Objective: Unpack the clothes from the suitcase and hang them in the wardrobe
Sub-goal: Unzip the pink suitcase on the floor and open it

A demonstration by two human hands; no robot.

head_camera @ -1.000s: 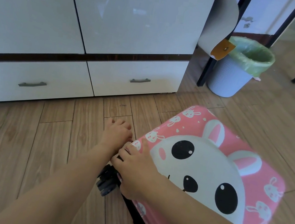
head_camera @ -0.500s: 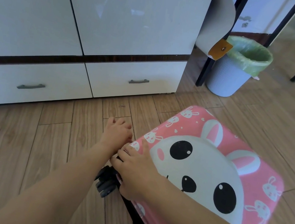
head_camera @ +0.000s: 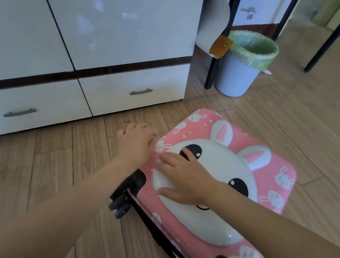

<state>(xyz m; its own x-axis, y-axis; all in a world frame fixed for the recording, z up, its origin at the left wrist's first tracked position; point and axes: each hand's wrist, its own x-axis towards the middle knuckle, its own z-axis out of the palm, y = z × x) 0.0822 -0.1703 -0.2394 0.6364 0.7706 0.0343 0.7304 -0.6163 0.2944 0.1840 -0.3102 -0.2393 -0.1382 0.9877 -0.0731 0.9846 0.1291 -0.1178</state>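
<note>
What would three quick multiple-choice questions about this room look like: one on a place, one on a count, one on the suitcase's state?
1. Where does the bin stand?
A. On a shelf.
B. On the floor, right of the wardrobe.
C. Hung on a door.

2. How many drawer handles show on the wardrobe?
A. Two.
B. Four.
C. None.

3. How is the suitcase?
A. Wide open.
B. Standing upright.
C. Shut, lying flat.

Answers: B, it stands on the boards beside a black leg; A, one handle on each drawer front; C, its lid is down, with the right hand flat on it.
</note>
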